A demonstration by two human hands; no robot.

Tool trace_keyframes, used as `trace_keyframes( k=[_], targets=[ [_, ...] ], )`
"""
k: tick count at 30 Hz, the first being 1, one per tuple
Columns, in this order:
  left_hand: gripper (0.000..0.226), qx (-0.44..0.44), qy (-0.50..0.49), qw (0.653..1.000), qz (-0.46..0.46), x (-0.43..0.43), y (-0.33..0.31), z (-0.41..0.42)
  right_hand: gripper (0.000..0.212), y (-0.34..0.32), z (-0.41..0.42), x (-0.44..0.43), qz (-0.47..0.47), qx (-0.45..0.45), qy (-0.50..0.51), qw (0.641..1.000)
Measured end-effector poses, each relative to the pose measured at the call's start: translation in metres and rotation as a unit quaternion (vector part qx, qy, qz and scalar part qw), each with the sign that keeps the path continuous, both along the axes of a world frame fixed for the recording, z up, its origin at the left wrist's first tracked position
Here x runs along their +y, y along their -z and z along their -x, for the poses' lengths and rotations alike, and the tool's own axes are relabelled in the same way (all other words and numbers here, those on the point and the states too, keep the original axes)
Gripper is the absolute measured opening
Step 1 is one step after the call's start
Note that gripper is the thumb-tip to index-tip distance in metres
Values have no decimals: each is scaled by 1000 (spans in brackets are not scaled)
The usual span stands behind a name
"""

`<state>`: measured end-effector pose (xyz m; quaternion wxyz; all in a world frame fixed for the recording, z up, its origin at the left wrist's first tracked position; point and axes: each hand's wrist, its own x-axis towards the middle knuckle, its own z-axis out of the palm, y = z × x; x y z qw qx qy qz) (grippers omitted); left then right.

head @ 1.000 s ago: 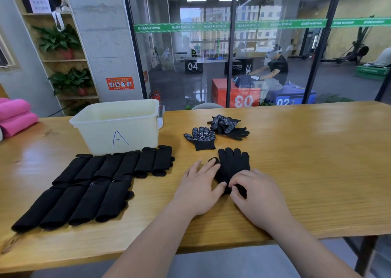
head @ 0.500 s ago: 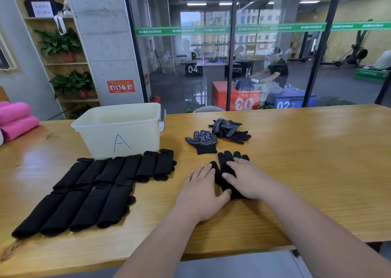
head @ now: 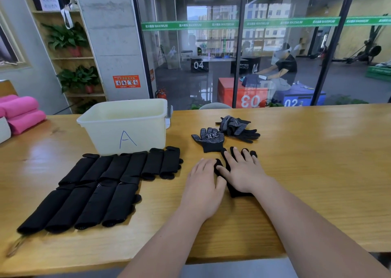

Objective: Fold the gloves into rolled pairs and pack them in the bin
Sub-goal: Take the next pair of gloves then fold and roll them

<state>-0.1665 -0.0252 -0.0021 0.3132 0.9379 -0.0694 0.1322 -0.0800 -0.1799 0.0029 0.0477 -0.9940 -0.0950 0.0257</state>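
Note:
A black glove [head: 237,191] lies flat on the wooden table, fingers pointing away from me. My right hand [head: 243,173] lies flat on top of it with straight, spread fingers. My left hand [head: 204,181] rests flat beside it, touching the glove's left edge. Beyond them lies a dotted black glove [head: 209,140] and a crumpled pair of gloves [head: 238,128]. Several rolled black pairs [head: 95,184] sit in two rows at the left. The cream bin [head: 127,125] marked "A" stands behind those rolls.
Pink rolled mats [head: 21,112] lie at the table's far left. A glass wall runs behind the table [head: 317,161]. The table's near edge is just below my forearms.
My right hand has slid forward from the glove's cuff end up over its fingers, flattening out. My left hand has stayed flat beside the glove.

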Motion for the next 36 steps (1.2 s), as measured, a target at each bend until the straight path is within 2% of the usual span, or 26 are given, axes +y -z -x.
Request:
trace_keyframes(
  k=[3, 8, 10, 12, 13, 17, 19, 21, 23, 25, 27, 29, 31, 34, 36],
  targets=[
    [50, -8, -12, 1000, 3, 1, -1, 0, 81, 1, 11, 2, -5, 5, -14, 1000],
    [40, -3, -45, 998, -50, 0, -6, 5, 73, 11, 39, 4, -13, -9, -27, 1000],
    [37, -4, -47, 996, -78, -2, -7, 8, 67, 10, 41, -1, -103, -33, -36, 994],
    [39, -3, -42, 994, -99, -2, -5, 10, 60, 5, 42, -13, -220, -72, -26, 973],
    [42, 0, -37, 994, -106, -2, -5, 10, 58, 3, 44, -21, -233, -84, -16, 969],
    [54, 7, -27, 989, -143, -3, -4, 10, 67, 9, 56, -47, -93, -44, -35, 994],
    [55, 4, -28, 987, -160, -4, -3, 10, 69, 12, 60, -53, -127, -47, -42, 990],
    [54, -2, -33, 988, -149, -4, -3, 10, 63, 12, 67, -58, -203, -78, -41, 975],
    [51, -29, -39, 992, -114, -1, -3, 10, 52, 10, 77, -61, -239, -120, -49, 962],
    [44, -72, -23, 995, -67, 2, -3, 11, 44, 9, 83, -61, -231, -134, -62, 962],
    [36, -73, 20, 997, -32, 6, -3, 12, 47, 10, 83, -58, -195, -125, -67, 971],
    [34, -41, 58, 997, -40, 7, -2, 14, 50, 11, 80, -57, -176, -118, -57, 975],
    [34, -38, 62, 995, -63, 6, -2, 12, 46, 10, 80, -57, -199, -132, -55, 970],
    [31, -55, 52, 995, -67, 4, -1, 11, 18, 4, 88, -62, -289, -175, -84, 937],
    [28, -68, 48, 995, -50, 6, 1, 9, 9, 3, 92, -65, -313, -163, -110, 929]
  ],
)
